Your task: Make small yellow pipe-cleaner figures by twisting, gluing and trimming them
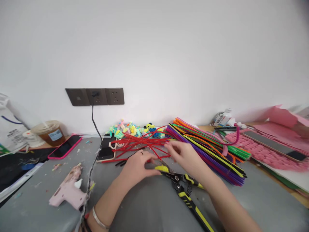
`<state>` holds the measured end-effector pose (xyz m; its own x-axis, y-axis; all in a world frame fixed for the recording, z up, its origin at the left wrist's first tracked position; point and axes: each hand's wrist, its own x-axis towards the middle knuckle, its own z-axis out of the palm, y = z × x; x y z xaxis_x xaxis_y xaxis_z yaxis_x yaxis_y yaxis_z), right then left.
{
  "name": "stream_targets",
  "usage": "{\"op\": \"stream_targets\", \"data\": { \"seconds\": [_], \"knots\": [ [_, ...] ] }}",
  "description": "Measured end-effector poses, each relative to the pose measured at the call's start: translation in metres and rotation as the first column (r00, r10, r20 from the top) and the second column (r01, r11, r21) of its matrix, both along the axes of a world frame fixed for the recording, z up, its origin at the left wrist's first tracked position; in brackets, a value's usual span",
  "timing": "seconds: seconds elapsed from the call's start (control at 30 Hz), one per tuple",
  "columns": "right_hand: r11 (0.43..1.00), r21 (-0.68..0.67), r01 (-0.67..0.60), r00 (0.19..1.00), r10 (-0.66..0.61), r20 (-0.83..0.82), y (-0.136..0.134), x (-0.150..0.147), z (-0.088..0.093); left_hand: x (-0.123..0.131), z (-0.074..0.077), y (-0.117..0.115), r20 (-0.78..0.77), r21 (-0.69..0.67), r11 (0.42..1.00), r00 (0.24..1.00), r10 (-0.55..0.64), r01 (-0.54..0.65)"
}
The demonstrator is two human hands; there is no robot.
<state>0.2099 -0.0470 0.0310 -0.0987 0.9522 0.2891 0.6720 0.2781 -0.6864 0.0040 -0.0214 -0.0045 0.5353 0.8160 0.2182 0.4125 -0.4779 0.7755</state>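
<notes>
My left hand [138,167] is over the mat with thumb and fingers apart. Its thumb tip lies beside a small fuzzy yellow piece [161,168]; whether they touch is unclear. My right hand [184,156] is closed in a pinch near the red pipe cleaners [142,140], and what its fingertips hold, if anything, is too small to make out. Between and below the hands lie black-and-yellow pliers [177,178], jaws toward my left hand, one handle partly behind my right forearm. A bundle of coloured pipe cleaners [205,148] is just right of my right hand.
A pink glue gun [69,190] and black cable [90,170] lie at left, near a pink-edged phone [65,147] and a drink cup [51,133]. Small colourful figures [130,129] sit by the wall. Pink knitted material [260,148] with a phone [275,145] is at right.
</notes>
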Motion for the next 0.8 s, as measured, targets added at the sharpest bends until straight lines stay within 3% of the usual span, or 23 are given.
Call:
{"op": "stream_targets", "data": {
  "seconds": [0.07, 0.13, 0.27, 0.5, 0.67, 0.8],
  "knots": [
    [0.997, -0.064, 0.046, 0.979, -0.033, 0.203, -0.032, 0.002, 0.000, -0.001, -0.002, -0.001, -0.147, 0.148, 0.981, 0.984, -0.101, 0.122],
    [0.978, -0.118, 0.172, 0.884, -0.100, 0.457, -0.061, 0.002, -0.006, -0.001, -0.003, 0.000, -0.229, 0.193, 0.969, 0.967, -0.109, 0.155],
    [0.970, -0.061, 0.235, 0.794, -0.155, 0.588, -0.096, 0.002, -0.028, 0.001, -0.003, -0.001, -0.250, 0.143, 0.982, 0.964, -0.088, 0.127],
    [0.958, 0.084, 0.275, 0.802, -0.277, 0.529, -0.117, 0.018, -0.073, 0.003, -0.003, -0.005, -0.203, 0.097, 0.992, 0.977, -0.065, 0.086],
    [0.981, -0.041, 0.192, 0.914, -0.163, 0.371, -0.123, 0.014, -0.078, 0.004, -0.003, -0.006, -0.202, 0.095, 0.994, 0.979, -0.029, 0.049],
    [0.972, -0.068, 0.225, 0.959, -0.209, 0.191, -0.122, 0.009, -0.077, 0.005, -0.002, -0.007, -0.186, 0.081, 0.996, 0.982, -0.005, 0.021]
  ]
}}
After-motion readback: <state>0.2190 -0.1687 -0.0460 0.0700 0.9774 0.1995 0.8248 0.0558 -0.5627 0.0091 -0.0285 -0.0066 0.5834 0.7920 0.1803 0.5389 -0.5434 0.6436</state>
